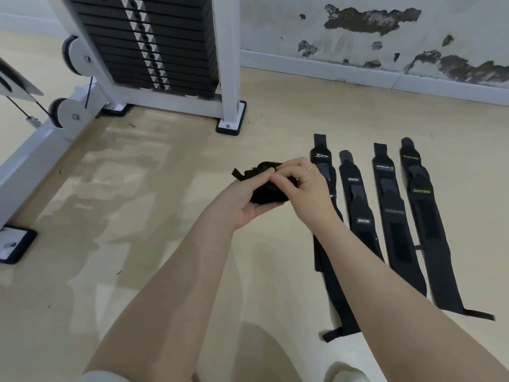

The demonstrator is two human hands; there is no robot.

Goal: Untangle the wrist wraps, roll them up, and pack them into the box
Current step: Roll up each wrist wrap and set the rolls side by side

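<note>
Gripping one bunched black wrist wrap, left hand cups it while right hand pinches it.

Four flat wrist wraps are lying side by side on the floor — a fifth, bunched wrap, is sitting in two hands.

floor left: open | right: wrist wraps | behind: weight machine
</note>
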